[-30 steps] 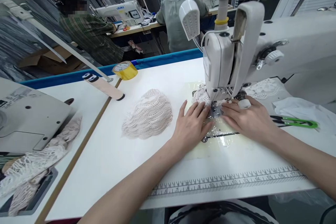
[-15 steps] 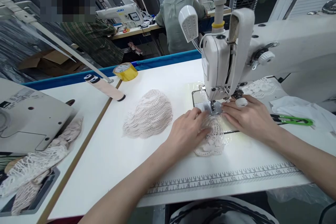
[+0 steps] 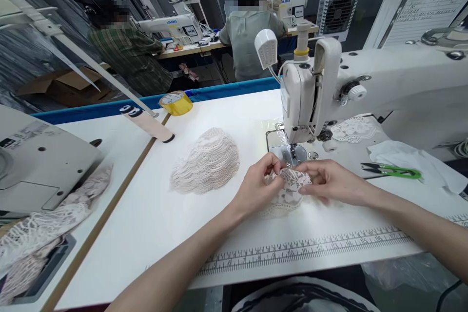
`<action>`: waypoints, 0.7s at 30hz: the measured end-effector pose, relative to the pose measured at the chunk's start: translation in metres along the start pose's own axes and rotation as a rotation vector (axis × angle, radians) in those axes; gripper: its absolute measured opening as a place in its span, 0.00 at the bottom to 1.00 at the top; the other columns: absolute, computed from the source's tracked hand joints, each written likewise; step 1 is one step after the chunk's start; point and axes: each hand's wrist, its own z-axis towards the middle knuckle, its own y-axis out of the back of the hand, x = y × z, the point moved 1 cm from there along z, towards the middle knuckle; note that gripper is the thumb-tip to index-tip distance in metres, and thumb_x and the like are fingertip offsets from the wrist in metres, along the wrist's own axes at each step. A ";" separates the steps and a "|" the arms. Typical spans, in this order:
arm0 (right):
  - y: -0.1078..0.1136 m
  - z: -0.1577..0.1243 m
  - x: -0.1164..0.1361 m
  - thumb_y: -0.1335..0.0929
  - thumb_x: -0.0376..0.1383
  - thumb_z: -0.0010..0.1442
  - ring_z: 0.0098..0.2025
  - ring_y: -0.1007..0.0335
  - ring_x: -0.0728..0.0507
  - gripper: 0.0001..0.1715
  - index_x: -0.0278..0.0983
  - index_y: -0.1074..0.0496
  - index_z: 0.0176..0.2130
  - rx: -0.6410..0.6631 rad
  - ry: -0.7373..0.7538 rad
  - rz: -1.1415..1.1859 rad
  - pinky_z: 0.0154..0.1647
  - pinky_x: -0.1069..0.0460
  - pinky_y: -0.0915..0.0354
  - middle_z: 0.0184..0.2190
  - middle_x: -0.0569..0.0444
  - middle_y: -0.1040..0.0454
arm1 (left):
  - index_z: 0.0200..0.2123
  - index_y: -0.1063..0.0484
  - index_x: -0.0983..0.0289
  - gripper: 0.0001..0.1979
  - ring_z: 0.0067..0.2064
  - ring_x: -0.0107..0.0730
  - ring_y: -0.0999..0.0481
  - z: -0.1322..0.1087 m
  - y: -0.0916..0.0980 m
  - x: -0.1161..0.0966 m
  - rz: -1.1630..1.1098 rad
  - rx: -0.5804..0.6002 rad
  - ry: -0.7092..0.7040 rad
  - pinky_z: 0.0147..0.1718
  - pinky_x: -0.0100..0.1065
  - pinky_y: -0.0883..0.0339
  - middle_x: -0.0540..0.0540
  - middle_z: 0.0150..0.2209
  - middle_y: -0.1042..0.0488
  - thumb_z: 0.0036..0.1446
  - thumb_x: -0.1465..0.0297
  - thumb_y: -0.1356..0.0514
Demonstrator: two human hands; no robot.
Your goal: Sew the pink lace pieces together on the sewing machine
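Observation:
A pale lace piece [image 3: 287, 195] is held between both hands just in front of the sewing machine's needle area [image 3: 293, 148]. My left hand [image 3: 260, 183] pinches its left upper edge between thumb and fingers. On the other side, my right hand [image 3: 327, 183] grips the right edge, thumb on top. The white sewing machine [image 3: 302, 92] stands directly behind the lace. To the left of my left hand lies a fanned stack of lace pieces [image 3: 210, 161] on the white table [image 3: 153, 234].
Green-handled thread snips [image 3: 402, 171] and white cloth [image 3: 420, 161] lie at the right. Yellow tape [image 3: 176, 102] and a pink thread cone [image 3: 149, 124] sit at the back left. More lace [image 3: 54, 219] lies far left. Two people sit at machines beyond.
Both hands have moved back from the needle plate toward the table's front, and the lace is now gripped and lifted between them. The camera view has shifted slightly.

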 end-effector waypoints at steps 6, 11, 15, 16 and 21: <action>-0.006 0.002 0.002 0.34 0.34 0.58 0.29 0.29 0.47 0.13 0.39 0.33 0.46 -0.084 0.124 0.041 0.31 0.51 0.32 0.27 0.58 0.27 | 0.43 0.38 0.61 0.21 0.30 0.27 0.32 0.000 -0.007 0.008 -0.018 0.082 0.042 0.27 0.29 0.38 0.49 0.31 0.31 0.47 0.83 0.54; -0.009 0.004 0.001 0.31 0.37 0.56 0.28 0.30 0.48 0.08 0.40 0.30 0.39 -0.209 0.128 -0.087 0.30 0.51 0.33 0.27 0.59 0.28 | 0.41 0.36 0.61 0.20 0.30 0.27 0.31 -0.002 -0.011 0.011 0.011 0.023 0.023 0.26 0.29 0.38 0.50 0.32 0.28 0.47 0.84 0.55; -0.007 0.006 -0.005 0.30 0.39 0.55 0.31 0.25 0.46 0.07 0.39 0.28 0.35 -0.245 0.117 0.074 0.33 0.50 0.29 0.27 0.57 0.24 | 0.39 0.35 0.61 0.19 0.29 0.26 0.33 -0.003 -0.008 0.009 0.057 0.007 -0.003 0.27 0.28 0.38 0.49 0.32 0.28 0.48 0.83 0.56; -0.006 0.007 -0.006 0.30 0.40 0.55 0.31 0.25 0.45 0.08 0.38 0.28 0.34 -0.250 0.108 0.102 0.33 0.50 0.28 0.27 0.57 0.24 | 0.38 0.35 0.61 0.18 0.29 0.26 0.33 -0.003 -0.008 0.007 0.065 0.014 -0.003 0.27 0.28 0.38 0.49 0.32 0.29 0.48 0.83 0.56; -0.005 0.007 -0.007 0.27 0.42 0.52 0.29 0.25 0.45 0.11 0.37 0.26 0.32 -0.262 0.059 0.171 0.32 0.50 0.27 0.26 0.56 0.24 | 0.32 0.37 0.62 0.01 0.30 0.27 0.35 -0.003 -0.009 -0.001 0.086 0.021 -0.003 0.27 0.28 0.41 0.48 0.29 0.33 0.55 0.72 0.46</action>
